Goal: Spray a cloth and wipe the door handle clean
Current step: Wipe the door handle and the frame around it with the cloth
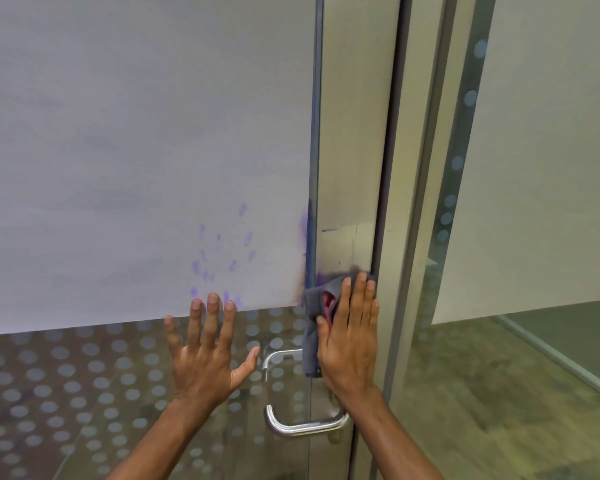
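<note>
A grey cloth [310, 341] with a pink patch is pressed flat against the metal door stile [347, 168] by my right hand [350, 337], whose fingers lie straight and together over it. The cloth hangs down past my thumb. Below that hand a curved steel door handle [302, 426] sticks out to the left; a second handle [274, 358] shows behind the glass. My left hand [205, 355] rests spread and empty on the glass door, left of the handles. No spray bottle is in view.
The glass door [84, 393] has a frosted dot pattern low down and a white sheet [136, 150] with purple smudges above. The door frame [413, 202] and a second glass panel [534, 358] stand to the right.
</note>
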